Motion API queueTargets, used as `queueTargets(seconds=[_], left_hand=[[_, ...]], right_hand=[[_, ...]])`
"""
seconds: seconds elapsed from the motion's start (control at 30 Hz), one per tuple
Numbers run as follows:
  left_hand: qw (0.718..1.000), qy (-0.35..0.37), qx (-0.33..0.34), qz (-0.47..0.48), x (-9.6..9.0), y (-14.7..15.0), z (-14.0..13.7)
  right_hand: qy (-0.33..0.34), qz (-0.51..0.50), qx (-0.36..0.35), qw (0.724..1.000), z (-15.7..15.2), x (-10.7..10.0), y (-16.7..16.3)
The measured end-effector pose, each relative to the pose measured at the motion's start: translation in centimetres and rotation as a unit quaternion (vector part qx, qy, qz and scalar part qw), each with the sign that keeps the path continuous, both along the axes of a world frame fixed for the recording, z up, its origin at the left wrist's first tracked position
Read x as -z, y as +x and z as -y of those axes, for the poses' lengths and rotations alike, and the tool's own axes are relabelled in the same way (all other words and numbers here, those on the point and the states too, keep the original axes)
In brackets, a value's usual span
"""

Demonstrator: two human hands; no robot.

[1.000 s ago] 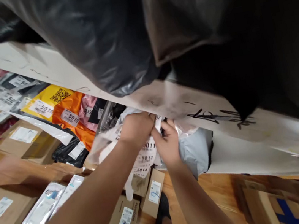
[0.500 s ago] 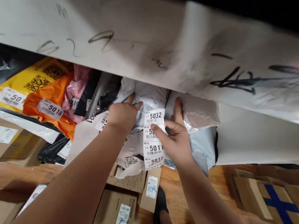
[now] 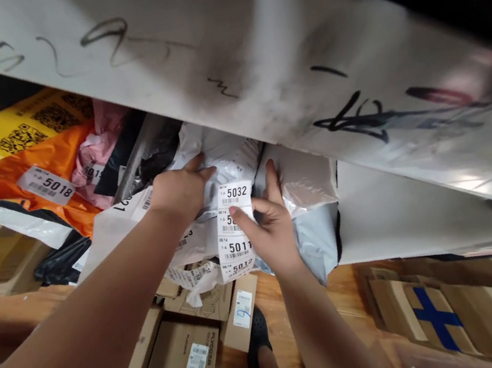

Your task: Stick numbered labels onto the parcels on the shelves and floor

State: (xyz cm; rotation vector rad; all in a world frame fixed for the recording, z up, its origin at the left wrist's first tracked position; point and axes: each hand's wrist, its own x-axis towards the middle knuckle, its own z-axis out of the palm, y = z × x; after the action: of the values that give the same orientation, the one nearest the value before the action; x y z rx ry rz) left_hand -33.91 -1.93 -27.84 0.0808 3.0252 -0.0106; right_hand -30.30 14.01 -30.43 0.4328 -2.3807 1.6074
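Note:
My left hand reaches into the shelf. Two of its digits lie spread against a white plastic mailer; its other fingers are hidden. My right hand pinches a strip of white number labels between thumb and fingers, with 5032, 5011 and 5012 readable. One finger of that hand points up beside a pinkish clear-wrapped parcel. Under it hangs a pale blue mailer. A crumpled strip of printed labels dangles below the white parcels.
Orange and yellow mailers with number labels lie on the left. A white shelf edge with black scribbles crosses above my hands. Cardboard boxes stand on the floor near my foot, and a blue-taped box is at lower right.
The whole scene has shifted left in view, my hands with it. Both hands keep nearly the same pose, and the right hand still grips the label strip.

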Motion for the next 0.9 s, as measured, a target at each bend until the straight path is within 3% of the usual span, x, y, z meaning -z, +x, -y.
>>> queueTargets(seconds=[0.9], left_hand=[[1.000,0.006,-0.006,-0.012,-0.66,0.84,0.11]], right_hand=[[0.005,0.024,-0.019,1.000,0.27,-0.58,0.19]])
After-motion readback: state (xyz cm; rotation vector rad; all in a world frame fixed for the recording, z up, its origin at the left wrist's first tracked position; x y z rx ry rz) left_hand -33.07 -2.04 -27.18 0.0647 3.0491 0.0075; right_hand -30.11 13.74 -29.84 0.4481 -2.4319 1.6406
